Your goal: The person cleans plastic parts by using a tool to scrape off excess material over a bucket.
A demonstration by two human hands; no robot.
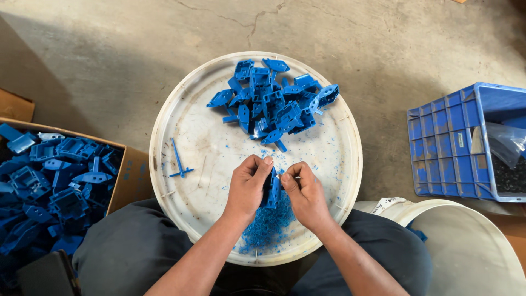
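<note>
My left hand (247, 185) grips a blue plastic part (272, 190) above the near side of a round white lid (181, 137). My right hand (304, 193) is closed against the same part from the right, fingertips pinched at its top edge; a thin tool may be in them, too small to tell. Under both hands lies a heap of blue plastic shavings (267, 226). A pile of blue plastic parts (274, 101) sits on the far side of the lid. A thin blue sprue piece (178, 159) lies alone at the lid's left.
A cardboard box (129, 178) full of blue parts stands at my left on the concrete floor (109, 60). A blue plastic crate (449, 142) with a clear bag and dark small items is at the right. A white bucket (466, 246) stands at the lower right.
</note>
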